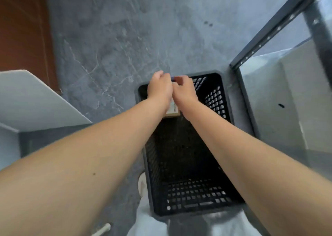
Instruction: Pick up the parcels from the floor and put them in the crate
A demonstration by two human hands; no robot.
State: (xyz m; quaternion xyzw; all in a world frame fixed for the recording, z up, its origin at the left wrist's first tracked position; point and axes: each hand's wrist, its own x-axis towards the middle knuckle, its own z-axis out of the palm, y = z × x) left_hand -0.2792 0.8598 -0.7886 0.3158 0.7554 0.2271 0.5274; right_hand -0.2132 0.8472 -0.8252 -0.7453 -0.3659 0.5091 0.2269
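**Crate** [215, 99]: black, with perforated walls and base, standing on the grey veined floor [107, 37] directly below you. Its long axis runs away from you. The near end wall sits by your pale trousers [149, 223] and the far end lies under your hands.

**Edges and room:**
- Right: the crate's long side sits just beside the dark metal rack frame [269, 28]. The frame's rail slants up and away along that side, so you have little room there.
- Left: a pale panel [36, 100] points a sharp corner toward the crate but stands apart from it, with a strip of floor between them.
- Far side: beyond the far rim the floor runs on open.
- Far left: a brown wooden surface [23, 28] borders the floor, well apart from the crate.

**Hands:**
- Both your forearms reach forward and converge over the far end of the crate.
- Your left hand [159, 88] and right hand [185, 90] are pressed close together, knuckles up and fingers curled inward.
- Together they grasp the parcel [173, 109] between them.

**Parcel:**
- It is small, brown cardboard with a pale label.
- Only a narrow part shows, between your wrists, with the rest hidden by the hands.
- It sits over the far part of the crate's interior, inside the line of the rim.
- You cannot tell whether it touches the crate's base.
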